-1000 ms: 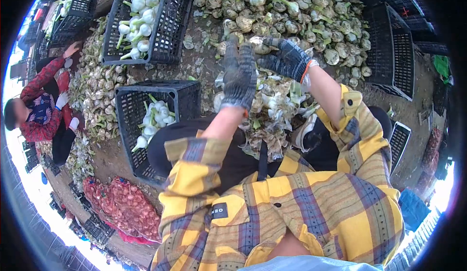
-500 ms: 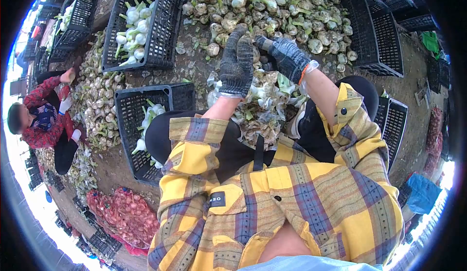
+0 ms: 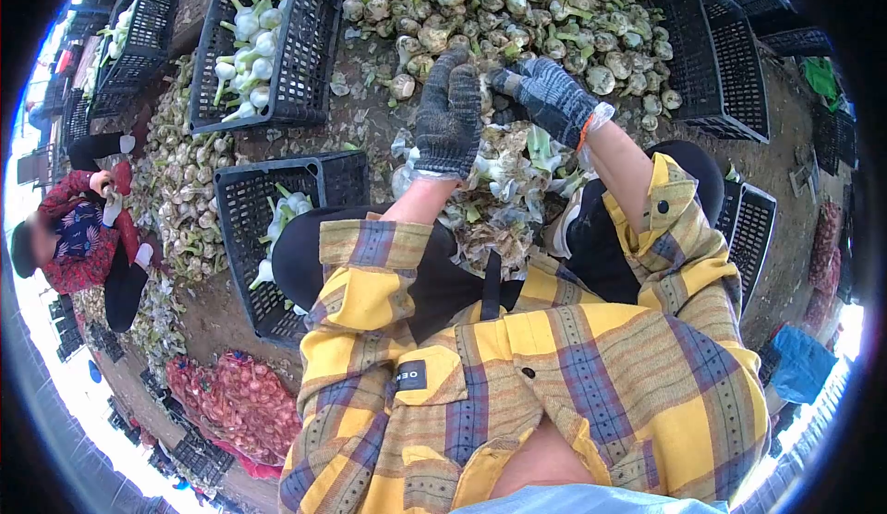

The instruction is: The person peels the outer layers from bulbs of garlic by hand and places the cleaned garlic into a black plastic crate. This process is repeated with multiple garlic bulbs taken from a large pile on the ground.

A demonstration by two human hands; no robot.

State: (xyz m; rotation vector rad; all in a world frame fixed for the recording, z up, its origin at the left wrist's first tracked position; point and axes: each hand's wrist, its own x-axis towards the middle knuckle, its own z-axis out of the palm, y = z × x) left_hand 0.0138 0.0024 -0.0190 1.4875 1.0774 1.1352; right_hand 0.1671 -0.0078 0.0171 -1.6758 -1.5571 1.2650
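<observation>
My left hand (image 3: 447, 119), in a dark grey knit glove, is at the near edge of a heap of garlic bulbs (image 3: 564, 24), its back toward me and its fingers held together. From the right, my right hand (image 3: 547, 98), in a similar glove, bends its fingers toward the left fingertips. Between them a brownish garlic bulb (image 3: 484, 75) shows in part; the gloves hide the rest, and the thumbs are hard to make out. Below the hands, between my legs, lies a pile of peeled papery skins and leaf scraps (image 3: 504, 205).
Left of me stand a black crate (image 3: 309, 61) with cleaned white garlic and a nearer crate (image 3: 249, 177) with several bulbs. Another crate (image 3: 739, 61) is at the right. A co-worker (image 3: 78, 228) sits far left beside more garlic (image 3: 189, 181); red net sacks (image 3: 240, 403) lie behind.
My hands stay almost in place, with the right fingers shifting slightly. The co-worker's outstretched arm has drawn back, and that person's hands are now together near the chest.
</observation>
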